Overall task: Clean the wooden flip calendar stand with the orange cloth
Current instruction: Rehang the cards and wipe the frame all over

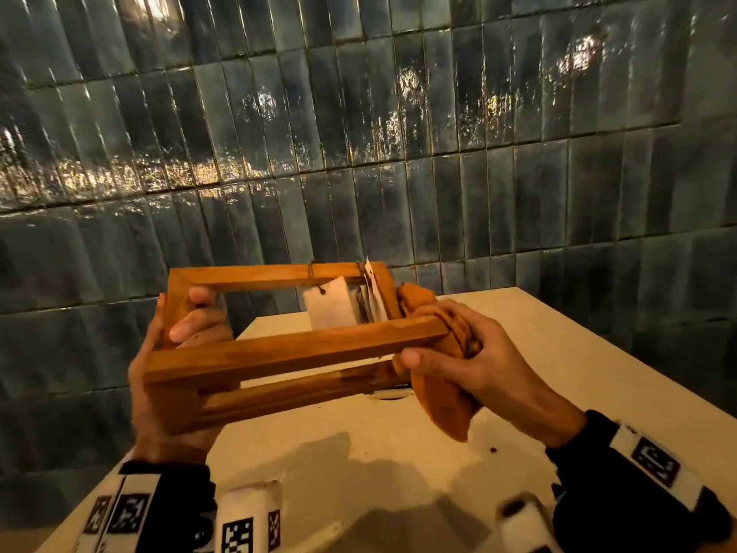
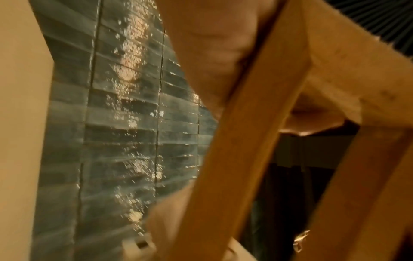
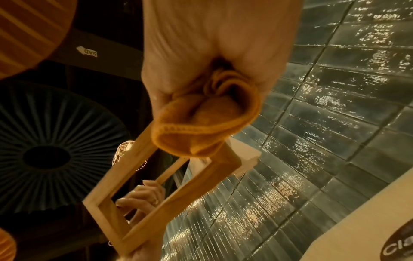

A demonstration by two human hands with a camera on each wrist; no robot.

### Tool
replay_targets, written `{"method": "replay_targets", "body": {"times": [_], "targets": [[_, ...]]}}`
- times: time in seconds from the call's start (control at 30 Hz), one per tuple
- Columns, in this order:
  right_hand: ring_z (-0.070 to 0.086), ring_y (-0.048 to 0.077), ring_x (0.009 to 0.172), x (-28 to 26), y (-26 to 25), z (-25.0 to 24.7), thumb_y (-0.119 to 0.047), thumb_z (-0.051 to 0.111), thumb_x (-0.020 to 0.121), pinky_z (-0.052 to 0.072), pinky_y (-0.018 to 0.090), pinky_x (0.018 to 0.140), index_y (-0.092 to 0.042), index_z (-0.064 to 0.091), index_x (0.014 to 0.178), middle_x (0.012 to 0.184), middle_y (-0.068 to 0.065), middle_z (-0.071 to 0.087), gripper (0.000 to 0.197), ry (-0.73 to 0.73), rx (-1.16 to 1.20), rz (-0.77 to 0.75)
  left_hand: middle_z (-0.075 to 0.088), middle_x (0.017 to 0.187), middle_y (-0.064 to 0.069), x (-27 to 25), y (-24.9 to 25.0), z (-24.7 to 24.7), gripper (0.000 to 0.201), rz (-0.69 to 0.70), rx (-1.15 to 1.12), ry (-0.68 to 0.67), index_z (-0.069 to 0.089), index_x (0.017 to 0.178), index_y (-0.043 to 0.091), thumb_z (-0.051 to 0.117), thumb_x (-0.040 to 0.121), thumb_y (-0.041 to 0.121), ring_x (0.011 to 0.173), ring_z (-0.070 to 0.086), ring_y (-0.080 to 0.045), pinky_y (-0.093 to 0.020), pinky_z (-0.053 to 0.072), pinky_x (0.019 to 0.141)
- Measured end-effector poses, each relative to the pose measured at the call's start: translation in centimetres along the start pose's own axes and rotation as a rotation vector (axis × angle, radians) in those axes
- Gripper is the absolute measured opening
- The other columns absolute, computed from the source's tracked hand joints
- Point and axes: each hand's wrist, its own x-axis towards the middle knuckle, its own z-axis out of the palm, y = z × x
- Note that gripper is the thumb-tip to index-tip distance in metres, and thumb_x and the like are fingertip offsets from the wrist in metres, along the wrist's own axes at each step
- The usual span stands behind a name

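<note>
Clearances, for your reach:
- Stand [image 1: 295, 349]: held above the counter [image 1: 399, 453]; open gap beneath.
- Frame opening: left half blocked by your left hand [image 1: 175, 353]; cards [image 1: 343, 309] fill the right.
- Stand's right end: blocked by your right hand [image 1: 478, 361] with cloth [image 1: 438, 405].
- Rear: tiled wall [image 1: 359, 133] close behind the counter.

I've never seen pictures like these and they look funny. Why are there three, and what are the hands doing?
No machine here: a person wears three cameras. The head view looks down at both hands. The left hand holds a wooden calendar stand up above a pale table. The right hand has its grip round an orange cloth, pressed against the stand's right end. The other two pictures come from wrist cameras, so everything looks close and tilted. Paper cards hang inside the frame. Behind is a shiny tiled wall.
</note>
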Motion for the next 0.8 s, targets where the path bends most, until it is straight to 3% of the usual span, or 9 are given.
{"method": "replay_targets", "body": {"times": [0.07,0.13,0.23,0.33,0.43,0.53,0.63,0.73,0.8], "targets": [[0.060,0.001,0.091,-0.3,-0.1,-0.2,-0.051,0.072,0.047,0.046,0.005,0.067,-0.038,0.061,0.088,0.108,-0.017,0.055,0.044,0.028,-0.109,-0.080,0.059,0.106,-0.022,0.3,0.7,-1.1,0.069,0.051,0.185,0.074,0.044,0.123,0.000,0.012,0.098,0.055,0.102,0.056,-0.031,-0.034,0.037,0.097],[0.049,-0.008,0.103,-0.8,0.0,-0.5,-0.054,0.073,0.052,0.041,-0.001,0.076,-0.041,0.062,0.083,0.114,-0.029,0.043,0.035,0.085,-0.270,-0.199,0.059,0.113,-0.024,0.8,0.2,-2.0,0.064,0.054,0.392,0.047,0.054,0.121,0.000,0.018,0.098,0.049,0.110,0.055,-0.034,-0.044,0.034,0.104],[0.031,-0.017,0.117,-1.5,0.8,-1.0,-0.050,0.067,0.070,0.027,-0.003,0.091,-0.036,0.059,0.096,0.124,-0.014,0.040,0.031,0.160,-0.639,-0.518,0.069,0.108,-0.009,0.8,1.1,-3.2,0.050,0.151,0.912,0.279,0.067,0.104,0.015,0.031,0.088,0.046,0.109,0.061,-0.026,-0.049,0.040,0.100],[0.031,0.000,0.119,-2.3,1.2,-1.3,-0.039,0.068,0.075,0.025,0.003,0.101,-0.030,0.055,0.099,0.127,0.006,0.038,0.029,0.229,-0.826,-0.661,0.067,0.108,0.001,0.0,2.1,-3.6,0.032,0.418,1.177,0.399,0.062,0.107,0.027,0.043,0.086,0.042,0.108,0.060,-0.019,-0.046,0.043,0.098],[0.039,0.018,0.116,-2.5,1.1,-1.5,-0.031,0.071,0.072,0.024,0.008,0.105,-0.025,0.053,0.097,0.126,0.012,0.038,0.032,0.304,-0.931,-0.704,0.071,0.086,0.010,-1.6,2.3,-2.3,0.015,0.738,1.348,0.495,0.065,0.098,0.028,0.057,0.085,0.030,0.086,0.067,-0.007,-0.028,0.054,0.085],[0.040,0.026,0.114,-2.4,0.7,-1.7,-0.031,0.074,0.070,0.032,0.018,0.103,-0.024,0.051,0.098,0.126,0.015,0.038,0.037,0.331,-1.003,-0.694,0.067,0.068,0.026,-2.5,0.9,0.3,0.006,0.828,1.535,0.464,0.066,0.078,0.022,0.067,0.077,0.027,0.065,0.066,0.002,-0.006,0.050,0.064],[0.040,0.026,0.114,-2.0,0.3,-1.5,-0.027,0.079,0.068,0.034,0.029,0.097,-0.024,0.051,0.096,0.125,0.014,0.038,0.040,0.324,-0.983,-0.674,0.065,0.068,0.023,-2.5,-1.4,2.2,0.023,0.809,1.701,0.376,0.055,0.060,0.021,0.065,0.070,0.040,0.055,0.063,0.002,-0.004,0.046,0.051],[0.042,0.020,0.114,-1.3,0.1,-1.1,-0.028,0.075,0.063,0.036,0.022,0.094,-0.022,0.056,0.095,0.126,0.017,0.041,0.037,0.315,-0.903,-0.610,0.060,0.058,0.019,-2.1,-4.4,3.0,0.030,0.694,1.821,0.178,0.052,0.066,0.034,0.046,0.078,0.060,0.072,0.060,0.007,-0.006,0.042,0.050],[0.037,0.010,0.112,-0.8,-0.1,-0.8,-0.033,0.074,0.063,0.032,0.014,0.090,-0.022,0.059,0.095,0.125,0.019,0.044,0.038,0.329,-0.837,-0.562,0.055,0.073,0.024,-1.8,-6.3,3.0,0.035,0.696,1.939,0.021,0.051,0.077,0.036,0.033,0.086,0.065,0.085,0.054,0.006,-0.009,0.037,0.064]]}}
